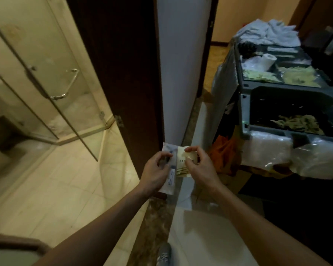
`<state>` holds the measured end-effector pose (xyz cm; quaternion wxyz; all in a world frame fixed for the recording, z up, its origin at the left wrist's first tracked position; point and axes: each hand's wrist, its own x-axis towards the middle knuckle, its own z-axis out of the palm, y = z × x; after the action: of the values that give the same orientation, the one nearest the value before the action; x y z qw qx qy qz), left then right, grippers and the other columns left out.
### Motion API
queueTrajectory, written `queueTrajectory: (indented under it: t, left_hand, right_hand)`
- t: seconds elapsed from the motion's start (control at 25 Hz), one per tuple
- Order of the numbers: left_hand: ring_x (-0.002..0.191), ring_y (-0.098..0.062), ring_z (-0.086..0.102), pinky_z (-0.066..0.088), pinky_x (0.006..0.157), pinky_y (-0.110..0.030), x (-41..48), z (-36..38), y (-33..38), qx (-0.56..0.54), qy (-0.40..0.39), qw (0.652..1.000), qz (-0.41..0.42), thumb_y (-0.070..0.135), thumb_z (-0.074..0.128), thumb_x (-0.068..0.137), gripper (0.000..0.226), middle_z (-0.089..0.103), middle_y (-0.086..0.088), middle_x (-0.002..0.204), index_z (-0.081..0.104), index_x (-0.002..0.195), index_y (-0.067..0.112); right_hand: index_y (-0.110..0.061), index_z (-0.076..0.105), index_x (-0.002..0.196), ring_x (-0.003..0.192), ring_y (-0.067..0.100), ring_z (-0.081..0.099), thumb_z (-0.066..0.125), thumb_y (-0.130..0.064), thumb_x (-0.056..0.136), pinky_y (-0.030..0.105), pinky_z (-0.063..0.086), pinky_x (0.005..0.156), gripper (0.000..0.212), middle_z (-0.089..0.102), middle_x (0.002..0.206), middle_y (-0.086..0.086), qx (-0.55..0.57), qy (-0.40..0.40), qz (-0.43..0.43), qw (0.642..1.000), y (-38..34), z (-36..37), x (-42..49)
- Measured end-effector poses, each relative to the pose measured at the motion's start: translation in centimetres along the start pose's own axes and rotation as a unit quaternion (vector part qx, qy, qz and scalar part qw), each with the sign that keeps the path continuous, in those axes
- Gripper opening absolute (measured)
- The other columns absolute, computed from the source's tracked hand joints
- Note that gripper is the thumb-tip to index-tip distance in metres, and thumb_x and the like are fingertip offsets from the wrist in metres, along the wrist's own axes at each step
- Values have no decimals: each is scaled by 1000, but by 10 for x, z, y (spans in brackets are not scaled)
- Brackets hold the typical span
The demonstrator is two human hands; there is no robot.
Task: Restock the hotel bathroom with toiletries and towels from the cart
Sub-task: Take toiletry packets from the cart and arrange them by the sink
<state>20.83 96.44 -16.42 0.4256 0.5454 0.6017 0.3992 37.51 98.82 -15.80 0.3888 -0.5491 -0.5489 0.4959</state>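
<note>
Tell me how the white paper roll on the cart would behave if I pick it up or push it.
The paper roll is probably light for its size, as it looks like wound soft paper. Being round and lying tilted in the cart tray, it may roll when pushed. A hard squeeze would likely dent it.

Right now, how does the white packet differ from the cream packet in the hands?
Colour: the white packet carries blue print; the cream packet has dark letters and thin lines. Length: the white packet reaches lower than the cream packet. Grip: the left hand holds the white packet, the right hand pinches the cream packet near its top. Both are flat packets.
</note>
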Motion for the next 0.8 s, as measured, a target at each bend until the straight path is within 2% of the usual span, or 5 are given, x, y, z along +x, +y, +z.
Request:
queueTrajectory:
  t: [0.2,0.36,0.56,0.72,0.8]
  left_hand:
    - [97,8,58,51,74,-11,-29,-33,-10,5,76,997,12,14,61,97,23,61,8,109,62,120,17]
    - [99,-6,60,52,68,-14,-48,-53,-24,8,142,990,-7,15,60,98,20,60,3,111,60,118,16]
    - [108,-9,56,56,65,-18,-67,-72,-40,-21,192,980,-40,13,56,99,25,52,14,116,54,121,24]
    - [120,-18,54,61,81,-30,-59,-97,-48,-37,208,976,-45,4,51,98,44,46,9,133,53,136,26]
    - [121,-19,55,60,86,-32,-49,-116,-57,-31,218,974,-51,3,53,97,47,48,8,133,54,138,25]
  right_hand:
    - [-32,53,115,103,19,62,59,-6,95,40,63,74,34,51,119,-4,5,-74,-25,997,-7,33,-4]
    - [-38,54,113,102,17,64,62,-8,94,37,64,73,36,55,120,-3,-14,-130,-61,990,-9,57,-5]
    - [-36,53,119,102,13,64,65,-13,94,29,62,69,36,54,119,-6,-42,-187,-87,978,-10,86,-10]
    - [-32,54,120,99,13,63,64,-11,95,20,58,64,34,53,118,-7,-44,-228,-94,968,-27,112,3]
    - [-29,54,121,98,12,63,64,-9,95,18,57,64,34,53,115,-9,-49,-242,-100,964,-33,134,14]
